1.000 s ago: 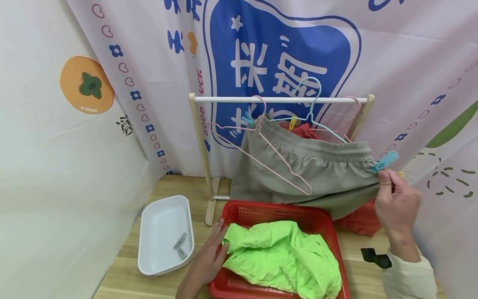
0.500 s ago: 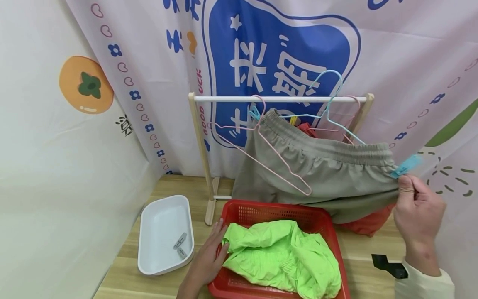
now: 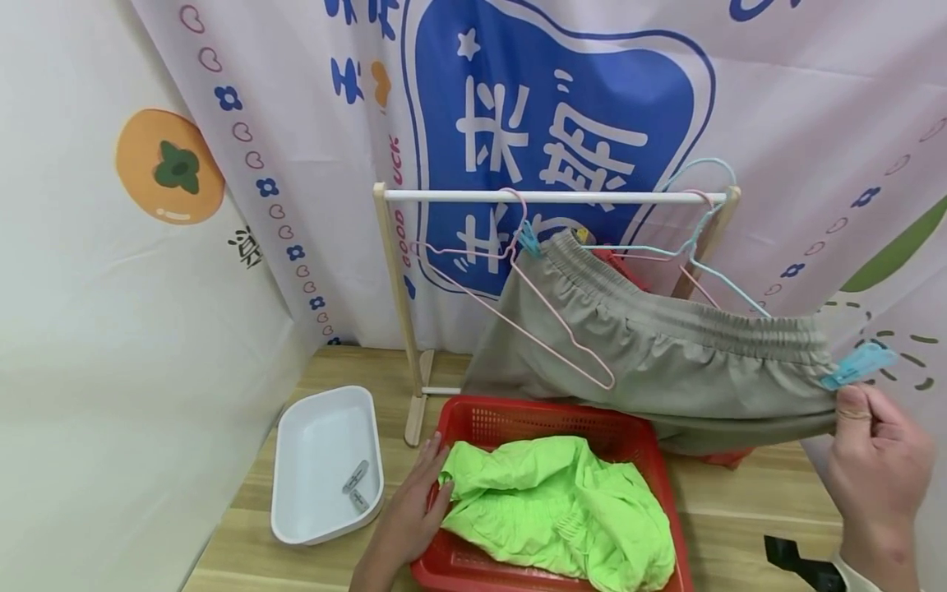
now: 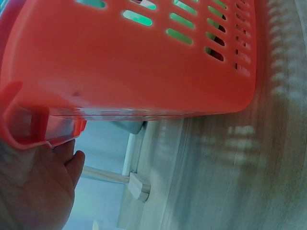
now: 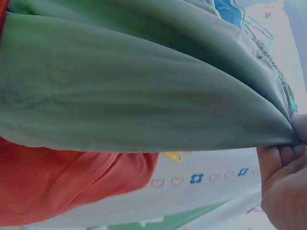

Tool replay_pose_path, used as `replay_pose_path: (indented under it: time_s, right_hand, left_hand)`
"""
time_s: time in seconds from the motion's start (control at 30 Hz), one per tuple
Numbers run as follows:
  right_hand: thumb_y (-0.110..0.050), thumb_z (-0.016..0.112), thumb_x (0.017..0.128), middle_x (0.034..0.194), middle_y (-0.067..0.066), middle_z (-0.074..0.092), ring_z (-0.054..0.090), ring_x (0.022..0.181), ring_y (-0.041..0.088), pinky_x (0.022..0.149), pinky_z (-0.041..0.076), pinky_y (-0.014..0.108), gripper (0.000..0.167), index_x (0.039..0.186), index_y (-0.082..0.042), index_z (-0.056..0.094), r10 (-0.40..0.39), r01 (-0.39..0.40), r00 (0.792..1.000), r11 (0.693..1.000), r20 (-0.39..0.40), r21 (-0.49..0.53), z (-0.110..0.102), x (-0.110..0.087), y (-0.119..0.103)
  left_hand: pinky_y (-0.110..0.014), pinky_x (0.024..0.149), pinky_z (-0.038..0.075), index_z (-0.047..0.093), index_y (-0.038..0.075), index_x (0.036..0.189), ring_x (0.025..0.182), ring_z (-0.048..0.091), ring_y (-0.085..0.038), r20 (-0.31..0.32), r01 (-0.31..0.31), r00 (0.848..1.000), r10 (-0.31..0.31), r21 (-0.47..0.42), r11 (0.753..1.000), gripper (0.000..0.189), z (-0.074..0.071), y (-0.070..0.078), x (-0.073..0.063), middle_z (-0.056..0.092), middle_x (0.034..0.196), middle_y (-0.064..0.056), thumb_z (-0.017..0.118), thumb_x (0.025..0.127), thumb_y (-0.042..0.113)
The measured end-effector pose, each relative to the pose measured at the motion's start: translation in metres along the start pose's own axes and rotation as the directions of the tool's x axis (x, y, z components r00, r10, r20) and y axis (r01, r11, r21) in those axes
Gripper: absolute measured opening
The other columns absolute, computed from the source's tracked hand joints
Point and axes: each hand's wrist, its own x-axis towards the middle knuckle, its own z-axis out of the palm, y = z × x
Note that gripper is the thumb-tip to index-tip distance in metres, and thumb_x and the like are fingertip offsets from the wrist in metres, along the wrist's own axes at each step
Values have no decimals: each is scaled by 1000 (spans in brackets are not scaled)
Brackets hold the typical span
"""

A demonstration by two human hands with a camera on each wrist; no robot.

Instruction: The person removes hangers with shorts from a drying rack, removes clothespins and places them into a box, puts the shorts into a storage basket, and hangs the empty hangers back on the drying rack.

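My right hand (image 3: 880, 460) pinches the side of a pair of grey-green shorts (image 3: 688, 362), just below a blue clothespin (image 3: 858, 366) on the gathered waistband. The cloth stretches taut from it in the right wrist view. A second blue clothespin (image 3: 528, 238) sits at the waistband's other end. The shorts hang from a light-blue hanger (image 3: 695, 247), its hook around the right end of the white rail (image 3: 555, 197). My left hand (image 3: 414, 510) lies with straight fingers along the left rim of a red basket (image 3: 551, 407). Crumpled neon-green cloth (image 3: 555, 501) fills the basket.
Left of the basket stands a white tray (image 3: 325, 460) with two clear clothespins (image 3: 357, 481) inside. A bare pink hanger (image 3: 510, 255) hangs before the shorts. Behind them is a red garment (image 5: 72, 184) on the same wooden rack (image 3: 403, 288). Printed curtains (image 3: 296, 107) enclose the table.
My right hand has moved right and down, drawing the shorts with it, and the blue hanger has slid right along the rail. My left hand stays at the basket.
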Motion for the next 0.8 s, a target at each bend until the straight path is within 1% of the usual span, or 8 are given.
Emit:
replay_pose_path:
  time_s: [0.1,0.23,0.33,0.47,0.57,0.63,0.73,0.8]
  right_hand:
    - [-17,55,109,59,-11,33,25,49,-1,45,17,18,37,75,-2,52,36,-36,999,999,1,-3,-5,-5,9]
    - [-14,57,107,57,-13,34,26,48,0,46,17,18,34,74,-18,56,63,-62,998,994,-3,87,-13,-9,22]
    - [-14,55,108,60,-19,42,35,52,-4,49,23,11,35,75,-27,58,94,-94,996,988,0,122,-16,-11,31]
    - [-14,50,109,69,-24,53,55,70,-12,64,40,2,36,74,-19,60,154,-155,988,977,18,147,-18,-11,41]
    - [-11,47,109,69,-17,53,55,70,-10,64,42,2,38,73,-4,56,175,-180,984,956,43,231,-17,-10,50]
    - [-10,48,108,70,-7,52,51,66,-3,60,40,5,36,75,4,55,183,-197,980,892,75,407,-15,-12,56]
    - [-8,49,107,68,1,43,40,61,10,50,31,18,35,76,8,52,187,-224,975,766,124,603,-12,-15,62]
    - [-8,50,106,66,3,39,37,59,12,48,27,21,34,77,9,53,196,-244,970,729,146,640,-10,-16,63]
  left_hand:
    - [-50,118,27,45,1,153,152,23,-30,-1,-3,1000,3,4,1000,53,0,0,0,27,166,-9,59,106,22]
    - [-49,118,27,46,0,153,152,23,-29,-8,-3,1000,3,5,1000,53,0,0,0,28,166,-9,60,106,21]
    - [-49,118,27,46,0,153,151,23,-30,-11,-7,1000,7,6,1000,53,0,0,0,28,166,-9,60,105,20]
    - [-51,118,27,46,0,153,151,23,-31,-11,-11,1000,11,4,1000,53,-1,1,0,28,166,-10,59,106,21]
    - [-50,118,27,46,0,153,152,23,-30,-7,-11,1000,11,7,1000,53,-1,1,0,28,166,-9,59,106,21]
    - [-49,118,27,46,0,153,152,23,-29,-6,-12,1000,12,11,1000,53,0,0,0,28,166,-8,59,106,21]
    - [-51,117,28,46,-1,152,152,23,-29,-9,-15,1000,15,5,1000,53,0,0,0,28,166,-9,59,106,20]
    - [-51,117,28,47,-1,152,151,23,-30,-10,-16,1000,16,2,1000,52,0,0,-1,28,166,-10,60,106,19]
